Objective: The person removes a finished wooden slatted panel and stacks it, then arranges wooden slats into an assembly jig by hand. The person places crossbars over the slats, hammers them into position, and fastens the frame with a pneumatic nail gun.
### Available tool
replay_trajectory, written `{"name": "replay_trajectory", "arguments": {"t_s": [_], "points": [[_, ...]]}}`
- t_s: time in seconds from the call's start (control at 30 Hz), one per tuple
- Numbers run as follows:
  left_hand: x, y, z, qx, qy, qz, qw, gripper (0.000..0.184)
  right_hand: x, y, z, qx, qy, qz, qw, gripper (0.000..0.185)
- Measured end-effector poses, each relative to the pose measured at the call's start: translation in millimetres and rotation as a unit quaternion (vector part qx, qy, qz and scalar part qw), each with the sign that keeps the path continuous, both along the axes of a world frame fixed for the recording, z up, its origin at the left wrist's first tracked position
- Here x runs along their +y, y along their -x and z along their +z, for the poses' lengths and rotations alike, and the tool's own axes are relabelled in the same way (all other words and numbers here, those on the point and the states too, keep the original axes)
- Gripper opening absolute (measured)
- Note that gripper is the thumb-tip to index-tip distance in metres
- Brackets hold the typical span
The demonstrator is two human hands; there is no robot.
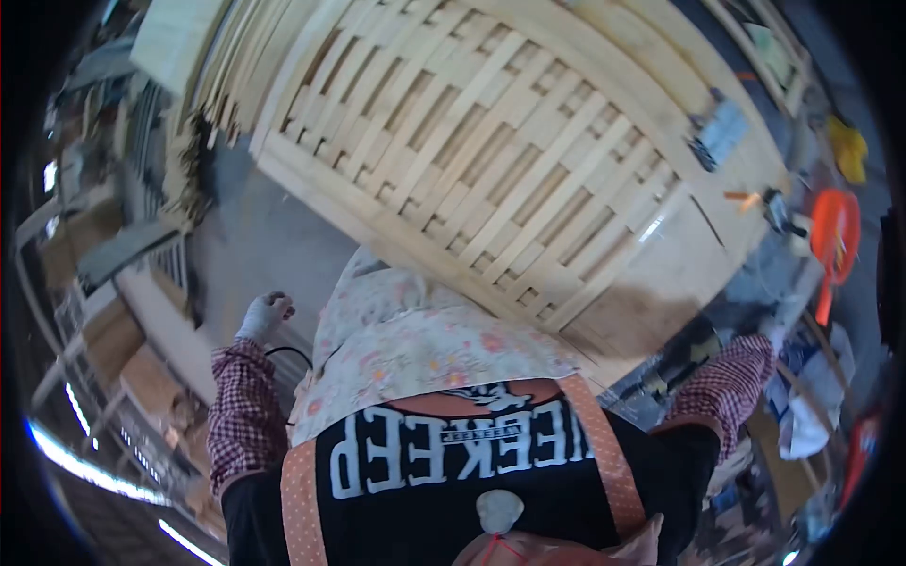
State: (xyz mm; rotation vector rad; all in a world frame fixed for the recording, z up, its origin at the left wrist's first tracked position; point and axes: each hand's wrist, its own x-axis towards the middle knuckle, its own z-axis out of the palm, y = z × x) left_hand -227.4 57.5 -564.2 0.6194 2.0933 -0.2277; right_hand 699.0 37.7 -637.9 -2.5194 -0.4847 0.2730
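Note:
My left hand [264, 316], in a pale glove with bare fingertips, hangs beside my apron [415, 349]. Its fingers are curled in and I see nothing held in them. My right arm, in a checked sleeve [722, 387], reaches out to the right; the hand at its end is blurred and hardly shows, so its fingers cannot be made out. In front of me lies a wooden lattice of crossed slats [462, 151], set in a wide board frame [321, 189]. Neither hand visibly touches the lattice.
Long wooden strips [250, 61] are stacked at the upper left. A blue-grey tool or block [722, 134] rests on the board at the right. Beyond it hangs an orange coil [835, 236], with a yellow object [847, 149] above. Racks with boards [156, 302] stand at the left.

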Motion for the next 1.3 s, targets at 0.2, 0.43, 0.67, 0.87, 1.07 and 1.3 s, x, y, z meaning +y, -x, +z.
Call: {"name": "replay_trajectory", "arguments": {"t_s": [0.2, 0.43, 0.67, 0.87, 1.07, 1.3], "points": [[0, -27, -2, 0.021, 0.170, -0.184, 0.968, 0.031, 30, -51, -28, 0.096, -0.012, -0.176, 0.980, 0.052], [90, -123, 5, -0.095, 0.004, -0.309, 0.946, 0.028, 2, 44, -2, 0.285, -0.053, -0.034, 0.956, 0.047], [120, -178, 18, -0.252, -0.146, -0.264, 0.920, 0.024, -18, 111, 53, 0.409, -0.100, 0.116, 0.900, 0.042], [128, -260, 3, -0.511, -0.150, -0.249, 0.809, 0.053, 77, 358, 121, 0.470, -0.134, 0.235, 0.840, 0.039], [139, -249, 18, -0.584, 0.037, -0.297, 0.755, 0.027, 98, 483, 91, 0.611, -0.245, 0.188, 0.729, 0.034], [170, -227, 20, -0.528, 0.021, -0.587, 0.613, 0.020, 92, 567, 99, 0.472, -0.223, 0.168, 0.836, 0.058]]}}
